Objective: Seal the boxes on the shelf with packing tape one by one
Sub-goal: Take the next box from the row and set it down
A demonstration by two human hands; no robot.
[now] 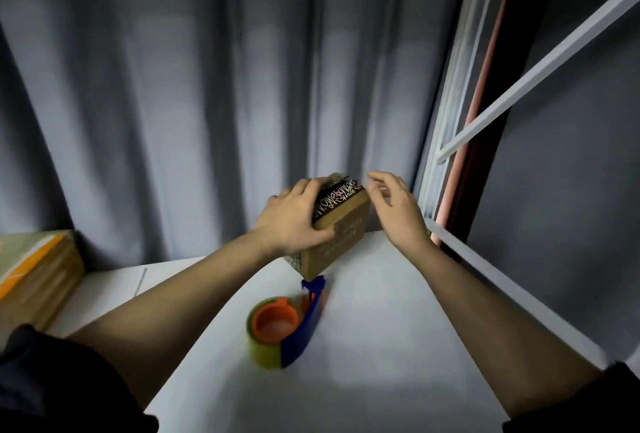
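Centre of frame, on white desk (381, 311): small brown cardboard box (337, 230) with black lettered top, tilted. Left hand (294, 216) grips its near-left side, fingers curled over the top. Right hand (398, 207) loosely open beside the box's right edge, contact unclear. Tape dispenser (285, 325), blue with orange hub, lies just below. Larger cardboard boxes (34, 277) at left edge.

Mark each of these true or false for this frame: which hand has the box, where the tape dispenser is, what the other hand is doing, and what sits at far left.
1. The left hand grips the small printed box. True.
2. The right hand holds the tape dispenser. False: the dispenser lies on the white surface, and the hand is open beside the box.
3. The box lies flat. False: it is tilted.
4. Larger cardboard boxes sit at far left. True.
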